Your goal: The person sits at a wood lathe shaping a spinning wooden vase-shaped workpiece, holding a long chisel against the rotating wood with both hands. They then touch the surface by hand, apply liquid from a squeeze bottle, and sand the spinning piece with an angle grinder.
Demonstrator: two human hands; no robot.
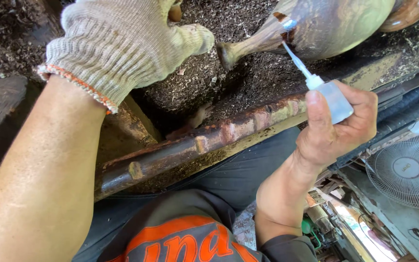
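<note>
Nearest, his bare right hand (pixel 338 126) has its fingers clamped around a small clear plastic squeeze bottle (pixel 334 99), whose long thin nozzle touches a chipped spot on the smooth, brown turned wooden vase (pixel 326 26). Between them runs a rusty, flaking metal rail (pixel 204 143). Farther off, the left hand (pixel 122 41), in a knitted cotton glove, rests with fingers curled together beside the vase's narrow foot, over dark wood shavings (pixel 248 77).

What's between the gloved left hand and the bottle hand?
In the head view, the narrow stem end of the turned wooden piece sits between left hand and right hand, above wood shavings. The glue bottle nozzle touches the wood.
</note>
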